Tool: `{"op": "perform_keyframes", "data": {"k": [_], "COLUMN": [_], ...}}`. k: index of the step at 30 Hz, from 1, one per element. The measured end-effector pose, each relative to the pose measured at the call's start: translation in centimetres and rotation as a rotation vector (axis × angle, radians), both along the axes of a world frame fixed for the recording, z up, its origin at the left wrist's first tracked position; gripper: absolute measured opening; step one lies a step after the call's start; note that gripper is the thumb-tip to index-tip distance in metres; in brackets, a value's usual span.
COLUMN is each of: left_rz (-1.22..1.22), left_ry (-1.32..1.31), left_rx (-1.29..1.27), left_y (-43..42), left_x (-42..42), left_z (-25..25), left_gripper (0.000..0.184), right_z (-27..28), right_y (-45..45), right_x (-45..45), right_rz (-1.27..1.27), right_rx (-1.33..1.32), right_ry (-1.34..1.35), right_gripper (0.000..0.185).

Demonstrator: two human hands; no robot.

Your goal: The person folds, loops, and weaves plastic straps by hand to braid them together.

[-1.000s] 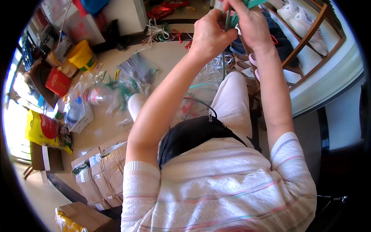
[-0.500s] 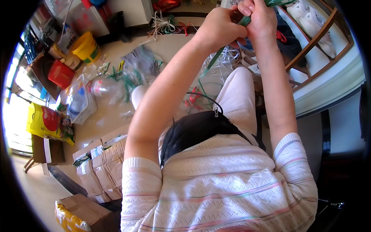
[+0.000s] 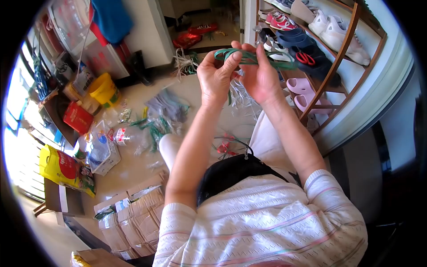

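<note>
A bundle of looped green strapping (image 3: pixel 284 63) stretches sideways between my two raised hands. My left hand (image 3: pixel 215 75) is closed on the bundle's left end, thumb and fingers bent round the loops. On the right, my right hand (image 3: pixel 260 75) has its thumb and fingers around the middle of the bundle, and the loops stick out beyond it. A short green end hangs down between the hands. White strapping (image 3: pixel 242 98) lies on the floor below them.
A wooden shoe rack (image 3: pixel 340 58) with shoes stands at right. Left are a yellow bucket (image 3: pixel 103 89), a red box (image 3: pixel 78 117), a white basket (image 3: pixel 106 162) of bottles and a yellow bag (image 3: pixel 64 169). Flattened cardboard (image 3: pixel 133 222) lies nearer. Red strapping (image 3: pixel 226 144) lies by my knees.
Both hands have come lower and nearer to my body in the view, with the green bundle now fully visible. The long green strand that hung down is now short. The view has tilted up.
</note>
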State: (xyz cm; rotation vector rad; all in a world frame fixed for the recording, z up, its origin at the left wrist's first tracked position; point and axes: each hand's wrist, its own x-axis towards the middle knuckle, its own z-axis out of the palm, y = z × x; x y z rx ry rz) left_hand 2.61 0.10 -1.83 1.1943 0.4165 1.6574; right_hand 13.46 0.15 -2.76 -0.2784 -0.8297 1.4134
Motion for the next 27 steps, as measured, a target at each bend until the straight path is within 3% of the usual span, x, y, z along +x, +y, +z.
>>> {"op": "perform_keyframes", "data": {"k": [1,3,7,10,12,17,18,21,22,25,27], "left_rz": [0.038,0.097,0.256,0.16,0.085,-0.026,-0.068,-0.197,-0.216,-0.125,-0.02], "left_ry": [-0.004,-0.103,-0.047,-0.181,-0.319,-0.451,-0.497,-0.524,-0.504,-0.365,-0.25], "left_rx": [0.021,-0.05,-0.064,-0.163,-0.212,-0.277,-0.296,-0.272,-0.245,-0.124,-0.038], "left_y": [0.6,0.9,1.4,0.6,-0.1,0.1,0.3,2.3,2.2,1.6,1.0], "left_x": [0.1,0.8,1.1,0.6,0.5,-0.5,-0.6,-1.8,-2.4,-3.3,-3.6], "left_z": [-0.5,-1.1,-0.8,0.4,1.2,1.6,1.9,1.5,1.8,2.8,3.5], "left_gripper": [0.027,0.032,0.039,0.033,0.024,0.03,0.031,0.034,0.035,0.035,0.034], "right_z": [-0.2,-0.1,-0.5,-0.5,-1.6,-2.7,-2.7,-2.9,-3.8,-5.9,-4.9], "right_y": [0.0,-0.1,-0.1,-0.8,-0.3,-1.0,-1.2,-2.1,-1.7,-1.5,0.4], "right_x": [-0.4,-1.6,-2.5,-3.2,-3.7,-4.4,-4.4,-3.6,-3.6,1.1,4.5], "right_rz": [0.013,0.007,0.016,-0.045,-0.069,-0.116,-0.147,-0.569,-0.522,-0.566,-0.245], "right_rx": [0.013,0.03,-0.021,-0.045,0.057,0.246,0.304,0.739,0.776,0.69,0.23], "right_ry": [-0.015,-0.006,-0.048,-0.117,-0.089,-0.172,-0.222,-0.709,-0.622,-1.101,-0.717], "right_gripper": [0.033,0.042,0.044,0.047,0.043,0.044,0.042,0.05,0.054,0.057,0.056]}}
